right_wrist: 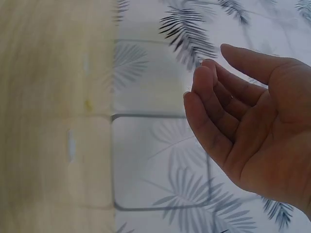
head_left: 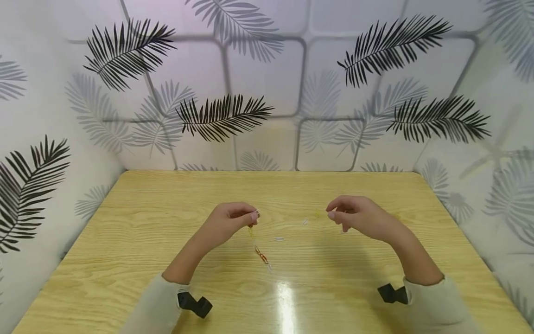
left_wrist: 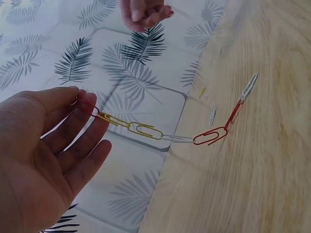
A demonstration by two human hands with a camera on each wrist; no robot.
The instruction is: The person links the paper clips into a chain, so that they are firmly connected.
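My left hand point(head_left: 252, 216) pinches the top end of a chain of paperclips point(head_left: 260, 253) between thumb and forefinger. In the left wrist view the chain point(left_wrist: 146, 131) runs from the left hand point(left_wrist: 77, 100) through red, yellow, white and red links down to a white clip resting on the wooden table point(left_wrist: 272, 160). My right hand point(head_left: 334, 215) hovers above the table to the right with its fingers loosely curled, and in the right wrist view the right hand point(right_wrist: 206, 77) holds nothing I can see.
Loose paperclips lie between the hands: a white one point(head_left: 278, 239), another white one point(head_left: 305, 221) and a yellow one point(head_left: 318, 213). Leaf-patterned walls point(head_left: 267, 93) close the table on three sides.
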